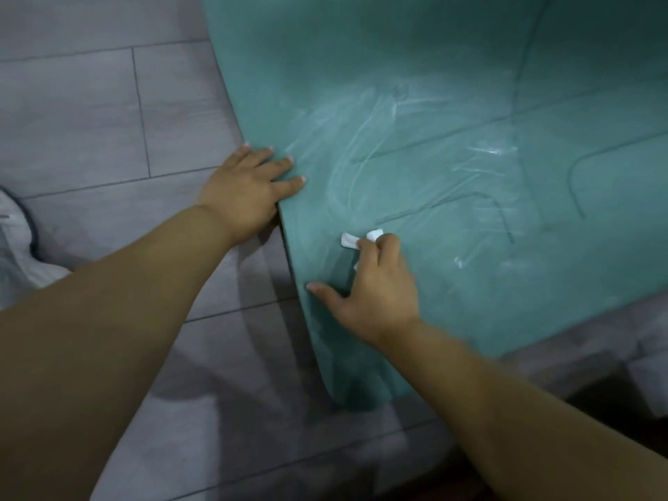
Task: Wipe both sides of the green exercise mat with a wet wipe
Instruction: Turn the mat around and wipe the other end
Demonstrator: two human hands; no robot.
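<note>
Head view: left hand (249,189) presses flat on the green exercise mat (415,157) edge; right hand (376,287) fingers (388,244) pinch the wet wipe (350,241). Beyond them, the bunched wipe may skip patches.

The green mat (452,85) is running off the far and right edges, its full outline not showing. The right hand (376,294) is covering most of the white wipe (349,241); only two small corners are sticking out past the fingers (386,244), so how they are lying on it cannot be told. A pale cloth item (18,244) is being cut off at the left edge and stays unidentifiable. Both forearms are leaving the near edge.
</note>
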